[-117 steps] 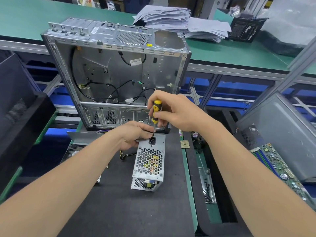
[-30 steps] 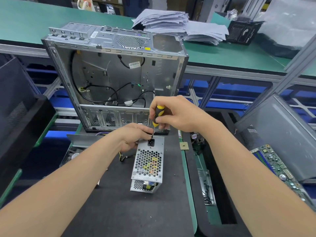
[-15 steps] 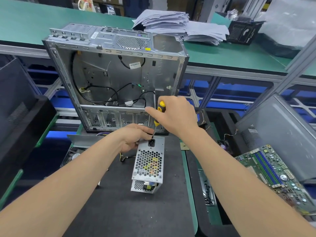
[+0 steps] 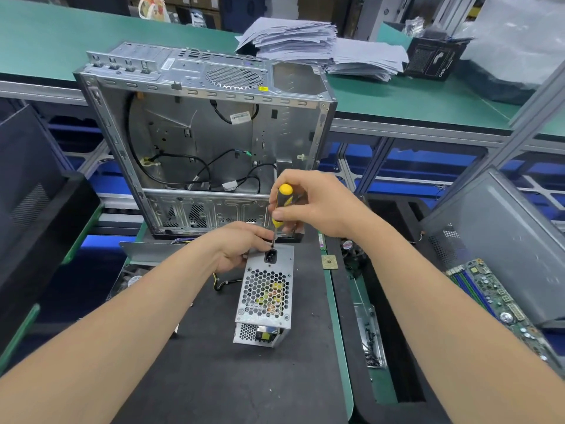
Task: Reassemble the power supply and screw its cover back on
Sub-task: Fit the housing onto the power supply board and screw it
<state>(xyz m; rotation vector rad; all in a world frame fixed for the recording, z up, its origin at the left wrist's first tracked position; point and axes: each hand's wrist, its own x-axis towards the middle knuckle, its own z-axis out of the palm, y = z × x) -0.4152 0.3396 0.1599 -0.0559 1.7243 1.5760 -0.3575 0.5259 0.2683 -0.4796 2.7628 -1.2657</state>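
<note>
Black, matte rubbery matting covers the table point(image 4: 214, 377). At its far end stands an open computer case point(image 4: 189, 133) of bare grey sheet steel, with thin black cables looped inside. The left hand point(image 4: 240, 249) reaches in front of it and grips the far left corner of the power supply point(image 4: 265, 296), fingers curled over the edge beside the black socket. That power supply sits near the middle of the mat, a small boxy shell of dull silver metal. Yellow and copper parts show through its honeycomb-perforated top face. The screwdriver point(image 4: 282, 203) has a rounded yellow and black handle and a slim steel shaft. It stands nearly upright, tip down at the cover's far edge just above the socket. The right hand point(image 4: 319, 206) is clamped round the handle. Further right, a small square gold-coloured chip point(image 4: 329, 262) lies by the mat's green edge, and a green circuit board point(image 4: 489, 296) with blue slots lies tilted.
</note>
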